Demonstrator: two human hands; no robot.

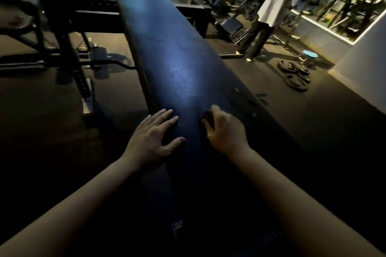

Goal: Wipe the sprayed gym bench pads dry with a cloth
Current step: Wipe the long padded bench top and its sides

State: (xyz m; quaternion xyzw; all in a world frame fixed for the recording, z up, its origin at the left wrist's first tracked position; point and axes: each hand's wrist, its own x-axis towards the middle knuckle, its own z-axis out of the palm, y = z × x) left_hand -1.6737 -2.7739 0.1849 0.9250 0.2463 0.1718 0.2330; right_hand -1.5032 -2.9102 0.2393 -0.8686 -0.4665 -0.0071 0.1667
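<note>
- As the bench pad [177,64] runs lengthwise away from the person toward the upper left, most of it lies ahead of both hands.
- The right hand [224,129] rests mid-pad, fingers curled over a dark wad, seemingly the cloth [206,116].
- The left hand [154,137] lies flat, fingers spread, on the pad's left edge.
- Weight plates [296,75] lie on the floor, well to the right.

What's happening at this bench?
A person works at a long black bench pad in a dim gym. Their left hand rests flat near the pad's left edge; the right hand is curled round what looks like a dark cloth on the pad. Another person stands farther off.
</note>
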